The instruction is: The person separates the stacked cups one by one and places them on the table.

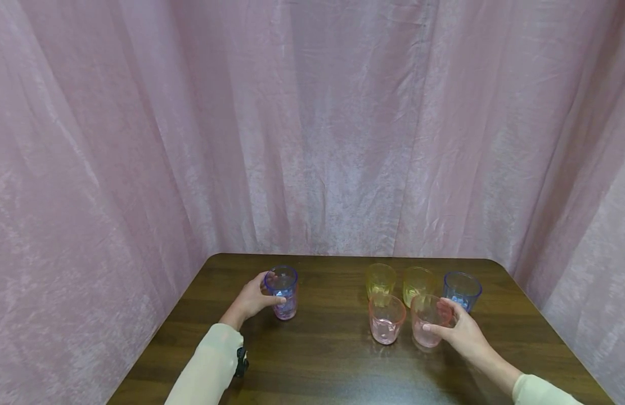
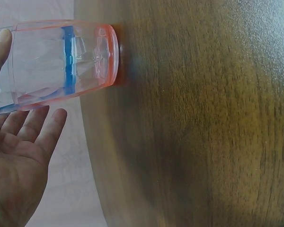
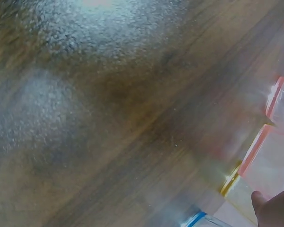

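My left hand (image 1: 252, 298) grips a clear blue cup (image 1: 282, 284) at the left of the table, thumb in front and fingers behind. That cup sits nested in a pink cup (image 2: 111, 54), whose base meets the tabletop in the left wrist view. At the right, my right hand (image 1: 461, 331) holds another pink cup (image 1: 425, 320) between thumb and fingers; it stands upright. In the right wrist view only the thumb side of that hand (image 3: 277, 208) shows, at the lower right corner.
Left of the right-hand cup stands another pink cup (image 1: 385, 326). Behind them are two yellow cups (image 1: 380, 277) and, farther right, a blue cup (image 1: 462, 286). The brown wooden table (image 1: 322, 360) has a pink curtain (image 1: 312, 140) beyond its far edge.
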`<state>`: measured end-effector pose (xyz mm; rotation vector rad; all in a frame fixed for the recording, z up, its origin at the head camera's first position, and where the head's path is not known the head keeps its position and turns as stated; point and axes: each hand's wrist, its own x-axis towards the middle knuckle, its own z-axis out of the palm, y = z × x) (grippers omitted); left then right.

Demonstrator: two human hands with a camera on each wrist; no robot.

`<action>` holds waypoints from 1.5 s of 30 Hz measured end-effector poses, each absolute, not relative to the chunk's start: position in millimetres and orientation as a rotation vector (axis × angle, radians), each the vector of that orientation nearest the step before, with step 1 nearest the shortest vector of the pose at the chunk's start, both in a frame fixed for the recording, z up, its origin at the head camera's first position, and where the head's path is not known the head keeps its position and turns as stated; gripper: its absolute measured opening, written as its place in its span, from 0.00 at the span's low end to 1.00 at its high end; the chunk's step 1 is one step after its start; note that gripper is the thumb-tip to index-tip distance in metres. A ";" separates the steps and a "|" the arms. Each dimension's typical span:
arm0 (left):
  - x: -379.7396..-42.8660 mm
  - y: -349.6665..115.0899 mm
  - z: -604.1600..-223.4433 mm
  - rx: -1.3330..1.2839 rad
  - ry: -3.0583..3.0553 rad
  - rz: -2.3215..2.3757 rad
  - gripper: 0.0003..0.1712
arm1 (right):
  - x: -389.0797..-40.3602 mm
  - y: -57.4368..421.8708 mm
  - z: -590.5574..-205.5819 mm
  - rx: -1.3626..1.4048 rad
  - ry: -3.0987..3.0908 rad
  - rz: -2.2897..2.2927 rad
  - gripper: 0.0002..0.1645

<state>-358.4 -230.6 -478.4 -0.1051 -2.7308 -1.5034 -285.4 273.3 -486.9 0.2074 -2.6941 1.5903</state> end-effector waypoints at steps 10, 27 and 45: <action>-359.2 -230.1 -479.2 -0.109 -2.731 -1.501 0.51 | -284.6 272.4 -497.0 0.213 -2.674 1.577 0.55; -357.4 -229.4 -479.7 -0.120 -2.725 -1.501 0.51 | -280.5 272.2 -493.2 0.282 -2.619 1.667 0.60; -357.8 -230.0 -481.8 -0.114 -2.713 -1.510 0.53 | -297.1 244.5 -424.8 0.422 -2.504 1.724 0.59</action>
